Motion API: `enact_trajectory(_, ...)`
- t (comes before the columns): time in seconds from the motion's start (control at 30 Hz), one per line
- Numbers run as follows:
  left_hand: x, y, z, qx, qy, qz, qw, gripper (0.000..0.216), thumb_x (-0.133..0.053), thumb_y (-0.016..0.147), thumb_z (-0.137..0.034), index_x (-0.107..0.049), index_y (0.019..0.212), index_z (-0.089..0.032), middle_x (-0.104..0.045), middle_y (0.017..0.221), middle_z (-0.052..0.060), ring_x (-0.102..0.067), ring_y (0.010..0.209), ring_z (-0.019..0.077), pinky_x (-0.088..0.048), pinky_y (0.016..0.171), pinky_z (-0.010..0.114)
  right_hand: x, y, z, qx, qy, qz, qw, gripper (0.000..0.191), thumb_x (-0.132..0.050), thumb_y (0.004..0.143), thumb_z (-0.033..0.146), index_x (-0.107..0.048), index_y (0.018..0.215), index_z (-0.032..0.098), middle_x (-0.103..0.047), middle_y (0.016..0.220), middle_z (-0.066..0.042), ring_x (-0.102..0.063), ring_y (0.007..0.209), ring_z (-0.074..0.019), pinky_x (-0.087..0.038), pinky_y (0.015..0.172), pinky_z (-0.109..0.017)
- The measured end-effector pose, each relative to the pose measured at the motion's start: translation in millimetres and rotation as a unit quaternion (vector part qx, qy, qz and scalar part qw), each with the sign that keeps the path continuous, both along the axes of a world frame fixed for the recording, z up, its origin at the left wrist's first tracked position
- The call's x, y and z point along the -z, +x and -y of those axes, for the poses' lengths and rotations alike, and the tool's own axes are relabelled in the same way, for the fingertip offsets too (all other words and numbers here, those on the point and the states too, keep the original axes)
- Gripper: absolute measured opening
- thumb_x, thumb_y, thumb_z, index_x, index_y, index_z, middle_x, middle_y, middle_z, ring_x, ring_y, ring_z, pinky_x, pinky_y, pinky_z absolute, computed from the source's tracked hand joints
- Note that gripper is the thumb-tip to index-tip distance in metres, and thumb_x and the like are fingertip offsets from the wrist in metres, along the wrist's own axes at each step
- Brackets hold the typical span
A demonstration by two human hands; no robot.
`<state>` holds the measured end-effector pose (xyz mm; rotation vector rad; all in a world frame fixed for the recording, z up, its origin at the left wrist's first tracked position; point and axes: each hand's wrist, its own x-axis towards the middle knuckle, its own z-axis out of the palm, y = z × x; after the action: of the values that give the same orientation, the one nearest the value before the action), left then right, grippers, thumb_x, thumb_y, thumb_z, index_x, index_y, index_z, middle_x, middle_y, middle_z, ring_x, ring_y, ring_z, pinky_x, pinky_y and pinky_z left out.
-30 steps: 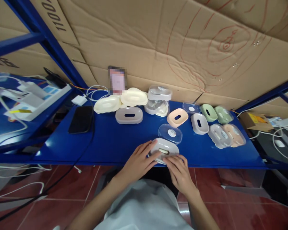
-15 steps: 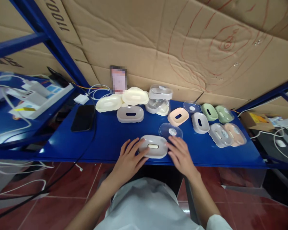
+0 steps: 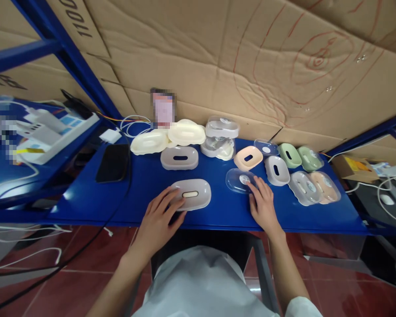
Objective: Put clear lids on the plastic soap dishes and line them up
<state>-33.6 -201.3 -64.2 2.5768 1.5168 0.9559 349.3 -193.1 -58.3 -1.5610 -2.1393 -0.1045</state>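
A grey soap box with a pale oval piece in its middle slot rests near the table's front edge. My left hand grips its left end, thumb at the front side and fingers over the rim. To its right lies a clear oval lid with a round sticker. My right hand has its fingertips on the lid's right end, the thumb at its near edge. Behind the grey box sits another grey soap box part with a dark slot showing.
Cream trays and stacked clear-lidded boxes stand along the cardboard wall. Peach, grey and green parts lie to the right, beside lidded boxes. A black phone and cables are at left.
The grey soap box has slid left with my left hand on it. My right hand has left the box's right side and moved onto the clear lid, which has shifted slightly right.
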Motion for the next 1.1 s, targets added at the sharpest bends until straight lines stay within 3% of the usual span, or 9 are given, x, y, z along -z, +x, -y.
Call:
enact_trajectory(0.07,-1.3,5.3,-4.4,0.007,-0.006,0.002,1.0,0.028,-0.064,0.105,-0.028,-0.069,0.131,-0.023,-0.068,0.147,0.013,-0.054,0.148,0.0349,-0.053,0.111,0.051,-4.2,-5.1,-2.3,-0.021,0.009,-0.009,1.0,0.049,-0.044,0.109,0.02,-0.051,0.158,0.028,-0.051,0.165,-0.012,-0.042,0.158,-0.0318,-0.04,0.124,-0.06)
enact_trajectory(0.2,-5.8,25.7,-15.7,0.052,-0.029,-0.009,0.998,0.029,-0.06,0.107,-0.031,-0.07,0.133,-0.022,-0.066,0.15,0.012,-0.052,0.15,0.0338,-0.052,0.115,0.051,-8.1,-23.5,-9.8,-0.037,-0.012,0.006,0.999,0.045,-0.05,0.11,0.029,-0.054,0.155,0.028,-0.052,0.164,-0.012,-0.044,0.157,-0.0322,-0.038,0.125,-0.059)
enact_trajectory(0.43,-6.1,35.7,-21.5,0.099,-0.06,-0.021,0.993,0.038,-0.056,0.109,-0.033,-0.064,0.145,-0.023,-0.058,0.16,0.011,-0.045,0.156,0.0325,-0.048,0.12,0.051,-5.4,-32.0,-15.2,-0.031,-0.055,0.027,0.998,0.051,-0.043,0.114,0.035,-0.044,0.165,0.027,-0.047,0.169,-0.01,-0.04,0.16,-0.0286,-0.031,0.13,-0.055)
enact_trajectory(0.57,-4.3,31.6,-20.3,0.092,-0.049,0.004,0.995,0.042,-0.058,0.108,-0.03,-0.061,0.149,-0.026,-0.052,0.164,0.013,-0.046,0.156,0.0328,-0.048,0.121,0.053,-26.9,-13.2,-31.1,-0.021,-0.014,0.013,1.0,0.051,-0.039,0.114,0.034,-0.044,0.165,0.027,-0.053,0.165,-0.009,-0.046,0.156,-0.0275,-0.033,0.129,-0.053)
enact_trajectory(0.73,-3.2,34.4,-15.9,0.07,-0.04,0.019,0.997,0.038,-0.061,0.106,-0.029,-0.064,0.144,-0.027,-0.05,0.165,0.013,-0.047,0.153,0.0345,-0.049,0.12,0.054,-56.4,-9.9,-80.2,-0.014,-0.033,0.063,0.997,0.048,-0.041,0.114,0.039,-0.06,0.153,0.019,-0.066,0.151,-0.014,-0.057,0.145,-0.0336,-0.04,0.121,-0.057)
enact_trajectory(0.9,-10.3,21.9,-25.8,0.063,-0.019,0.046,0.997,0.036,-0.056,0.107,-0.022,-0.065,0.141,-0.026,-0.056,0.159,0.012,-0.053,0.148,0.0303,-0.048,0.12,0.051,-53.9,-45.8,-102.6,-0.101,-0.045,0.041,0.993,0.043,-0.043,0.114,0.04,-0.067,0.144,0.021,-0.07,0.146,-0.013,-0.062,0.139,-0.0302,-0.042,0.119,-0.053)
enact_trajectory(1.0,-19.9,3.4,-53.4,0.005,0.006,0.007,1.0,0.041,-0.049,0.107,-0.017,-0.063,0.146,-0.025,-0.057,0.159,0.014,-0.053,0.148,0.0322,-0.047,0.119,0.053,-44.8,-63.0,-92.5,-0.177,-0.027,-0.014,0.984,0.042,-0.044,0.115,0.041,-0.066,0.145,0.022,-0.07,0.147,-0.011,-0.062,0.138,-0.0265,-0.043,0.118,-0.048)
enact_trajectory(1.1,-26.0,-10.2,-84.8,-0.071,-0.004,-0.056,0.996,0.046,-0.049,0.108,-0.024,-0.056,0.153,-0.018,-0.056,0.159,0.018,-0.049,0.151,0.0397,-0.044,0.119,0.061,-38.3,-72.0,-80.4,-0.261,-0.047,-0.027,0.964,0.044,-0.049,0.112,0.048,-0.065,0.146,0.024,-0.067,0.15,-0.012,-0.06,0.141,-0.0273,-0.042,0.119,-0.048)
